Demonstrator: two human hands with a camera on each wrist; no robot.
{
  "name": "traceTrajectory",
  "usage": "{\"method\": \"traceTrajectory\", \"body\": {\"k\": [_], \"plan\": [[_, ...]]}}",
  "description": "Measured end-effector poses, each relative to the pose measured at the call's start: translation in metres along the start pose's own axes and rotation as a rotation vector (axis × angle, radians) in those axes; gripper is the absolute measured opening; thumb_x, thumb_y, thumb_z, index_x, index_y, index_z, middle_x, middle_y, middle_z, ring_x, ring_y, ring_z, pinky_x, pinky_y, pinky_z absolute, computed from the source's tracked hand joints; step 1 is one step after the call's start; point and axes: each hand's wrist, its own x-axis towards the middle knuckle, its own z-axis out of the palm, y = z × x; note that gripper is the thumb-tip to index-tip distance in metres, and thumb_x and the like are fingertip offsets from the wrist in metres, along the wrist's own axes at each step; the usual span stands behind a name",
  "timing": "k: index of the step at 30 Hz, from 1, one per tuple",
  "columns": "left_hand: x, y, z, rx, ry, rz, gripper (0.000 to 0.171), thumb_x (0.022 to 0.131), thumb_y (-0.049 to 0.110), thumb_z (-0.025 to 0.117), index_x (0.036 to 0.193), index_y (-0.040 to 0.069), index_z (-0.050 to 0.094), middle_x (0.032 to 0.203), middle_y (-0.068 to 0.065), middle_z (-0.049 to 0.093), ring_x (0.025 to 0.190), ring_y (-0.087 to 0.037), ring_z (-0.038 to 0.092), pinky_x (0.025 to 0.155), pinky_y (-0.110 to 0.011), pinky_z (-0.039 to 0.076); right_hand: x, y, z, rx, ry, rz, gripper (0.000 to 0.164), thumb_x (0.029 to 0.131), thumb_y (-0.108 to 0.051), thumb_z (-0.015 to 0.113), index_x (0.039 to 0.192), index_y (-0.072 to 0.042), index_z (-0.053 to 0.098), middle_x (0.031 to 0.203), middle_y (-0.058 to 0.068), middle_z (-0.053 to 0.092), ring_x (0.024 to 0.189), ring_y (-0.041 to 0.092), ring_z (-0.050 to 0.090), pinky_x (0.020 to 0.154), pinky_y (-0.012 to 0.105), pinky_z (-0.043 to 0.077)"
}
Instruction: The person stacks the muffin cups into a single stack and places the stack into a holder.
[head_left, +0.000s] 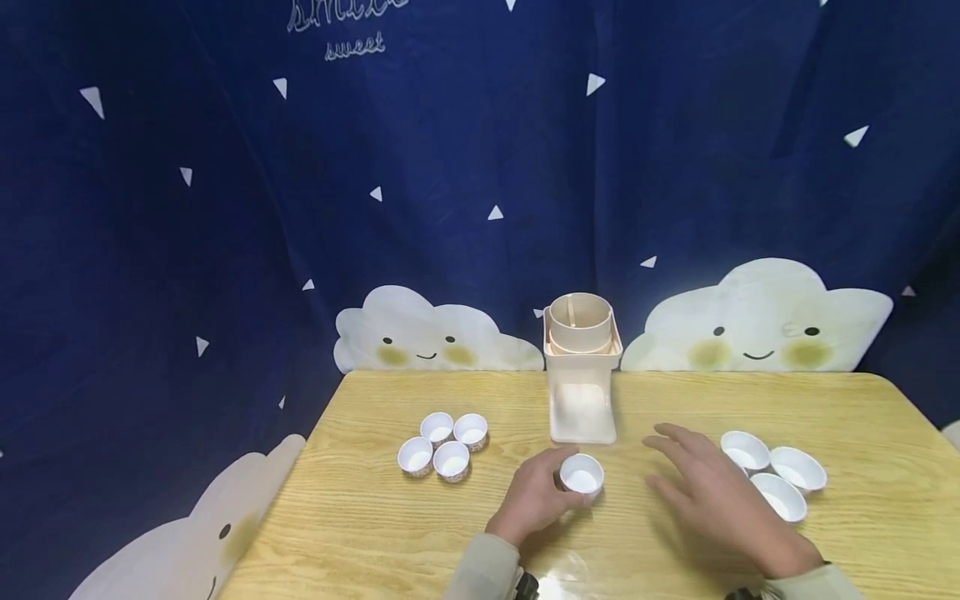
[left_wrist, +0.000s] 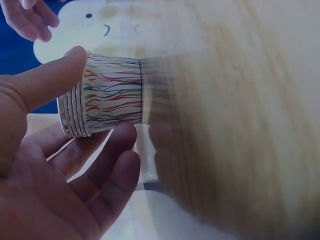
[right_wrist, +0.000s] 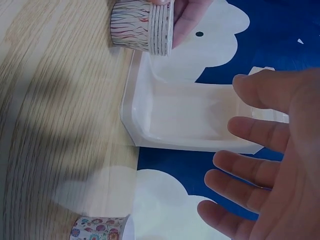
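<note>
My left hand [head_left: 532,497] grips a small nested stack of paper cups [head_left: 582,473] by its sides, with several rims showing one over another. Wavy coloured lines run over the stack's white side in the left wrist view, and its base is at the tabletop. To the right, my right hand [head_left: 708,492] hovers over the table with fingers spread and nothing in it. Behind the stack stands a cream dispenser [head_left: 582,412] with a round cylinder [head_left: 581,323] on top.
Several small patterned cups [head_left: 452,461] stand grouped on the left of the wooden table [head_left: 360,517]. Three white-lined cups [head_left: 798,469] are close together at the right, partly behind my right hand. A dark blue curtain [head_left: 450,150] with clouds hangs along the back edge.
</note>
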Motion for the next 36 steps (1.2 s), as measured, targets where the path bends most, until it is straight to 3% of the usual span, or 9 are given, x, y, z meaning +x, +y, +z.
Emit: {"method": "traceTrajectory", "body": {"k": [12,20,30,36], "plan": [[0.002,0.0,0.001,-0.007,-0.015,-0.021,0.064,0.069,0.024,0.09,0.128,0.019,0.066,0.119,0.005,0.071,0.096,-0.004,0.061,0.086,-0.022,0.047,-0.005,0.015,-0.007,-0.024,0.044,-0.027,0.047,0.075,-0.017,0.082,0.118,-0.005,0.067,0.127,0.022,0.062,0.113,0.042,0.06,0.091,0.056,0.047],[0.001,0.002,0.001,0.014,-0.043,0.008,0.064,0.068,0.021,0.09,0.126,0.019,0.064,0.119,0.003,0.07,0.102,-0.006,0.062,0.089,-0.023,0.048,-0.003,0.029,-0.012,-0.041,0.084,-0.039,0.048,0.071,-0.014,0.083,0.115,-0.004,0.067,0.123,0.023,0.063,0.109,0.044,0.06,0.088,0.057,0.047],[0.005,0.0,-0.001,-0.05,-0.063,-0.015,0.057,0.067,0.02,0.091,0.119,0.022,0.067,0.109,0.008,0.07,0.09,-0.002,0.059,0.081,-0.021,0.046,-0.006,0.046,-0.026,-0.017,-0.02,0.08,0.044,0.082,-0.018,0.078,0.12,-0.002,0.065,0.13,0.028,0.058,0.114,0.049,0.055,0.089,0.06,0.045],[0.006,-0.002,-0.001,-0.083,-0.075,-0.019,0.054,0.067,0.021,0.091,0.116,0.024,0.068,0.104,0.009,0.07,0.089,-0.001,0.06,0.081,-0.02,0.047,-0.013,0.052,-0.026,-0.032,-0.033,0.094,0.042,0.084,-0.022,0.077,0.12,-0.002,0.065,0.128,0.028,0.058,0.112,0.049,0.056,0.087,0.06,0.045]]}}
